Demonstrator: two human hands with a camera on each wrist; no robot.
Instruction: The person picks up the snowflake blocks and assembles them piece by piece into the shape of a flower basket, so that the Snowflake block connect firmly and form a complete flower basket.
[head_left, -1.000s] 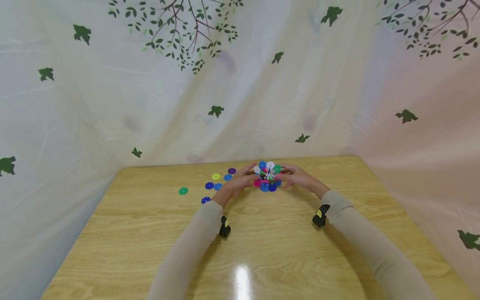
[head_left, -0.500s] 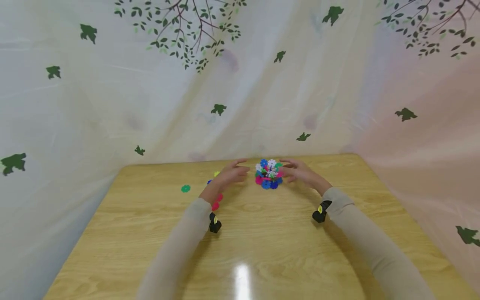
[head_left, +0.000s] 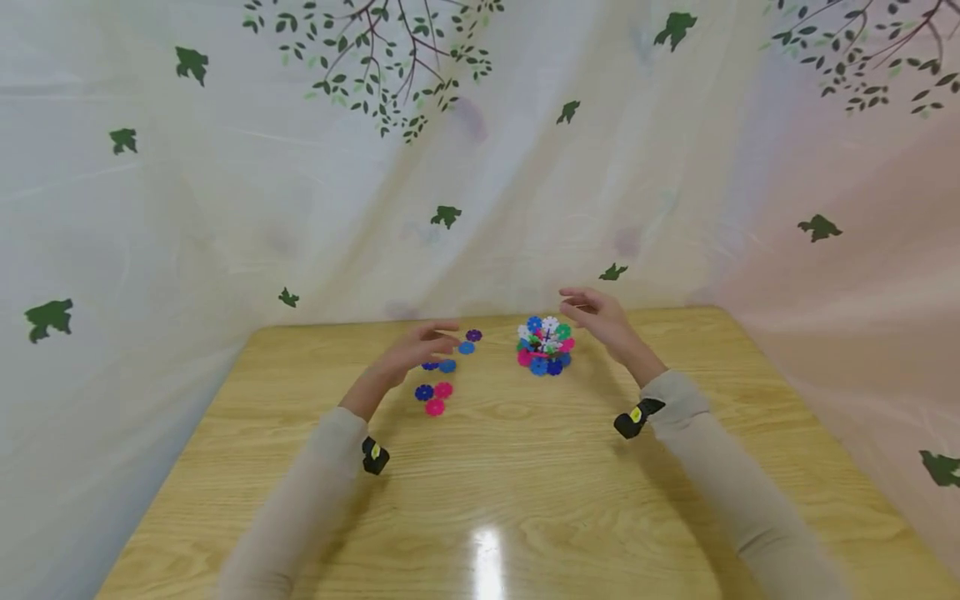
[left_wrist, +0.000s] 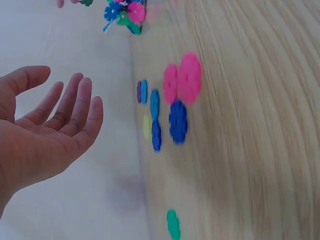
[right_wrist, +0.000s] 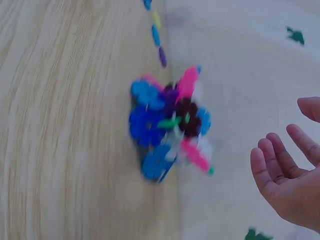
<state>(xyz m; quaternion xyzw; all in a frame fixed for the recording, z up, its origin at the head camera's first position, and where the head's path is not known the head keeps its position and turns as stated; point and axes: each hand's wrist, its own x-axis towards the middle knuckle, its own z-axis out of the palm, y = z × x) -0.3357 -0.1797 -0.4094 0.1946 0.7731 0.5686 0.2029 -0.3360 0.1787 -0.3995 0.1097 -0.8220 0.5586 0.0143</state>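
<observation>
A cluster of interlocked flower-shaped snowflake discs (head_left: 543,348), in blue, white, pink, green and dark brown, stands near the table's back edge. Up and right of it hovers my right hand (head_left: 603,323), apart from it, fingers loosely bent and holding nothing; the right wrist view shows the cluster (right_wrist: 165,125) clear of that hand (right_wrist: 290,175). My left hand (head_left: 408,354) hangs in the air over loose discs, palm empty and fingers relaxed in the left wrist view. In the head view it hides some of those discs.
Loose discs lie left of the cluster: pink discs (left_wrist: 190,77), a dark blue disc (left_wrist: 178,121), lighter blue ones, a purple disc (head_left: 474,335), a yellow disc (left_wrist: 146,127) and a green disc (left_wrist: 173,224). A printed cloth (head_left: 337,208) hangs behind the wooden table (head_left: 570,500).
Both hands have come away from the cluster, which stays on the table. My left hand has moved left over the loose discs; my right hand has lifted up and back.
</observation>
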